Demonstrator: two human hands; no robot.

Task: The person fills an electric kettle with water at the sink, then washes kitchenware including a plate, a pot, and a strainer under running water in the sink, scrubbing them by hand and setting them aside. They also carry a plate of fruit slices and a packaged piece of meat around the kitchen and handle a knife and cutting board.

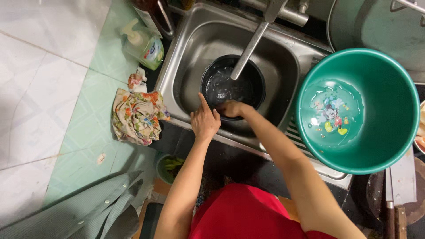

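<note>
1. Gripping the near rim of the black pot (233, 86), the right hand (231, 108) has its fingers curled over the edge, pinching it; the pot sits in the steel sink (283, 66), in the upper middle of the frame, under the long tap spout (249, 51).
2. The left hand (204, 121) rests on the sink's front edge just left of the pot, forefinger stretched toward the rim, the other fingers loosely folded and holding nothing.
3. To handle the pot well, I judge a firm grip at the rim matters, since the wet metal looks slippery; the free hand could steady the opposite side.
4. The pot holds a shallow layer of water with some bubbles or specks, too small to tell which.
5. At the right of the frame a green plastic basin (389, 132) stands on the draining board, holding clear water over a printed cartoon picture on its bottom.
6. On the green tiled tabletop at the upper left stands a pump bottle (144, 44) of pale liquid, with a flowered cloth (137, 115) below it.
</note>
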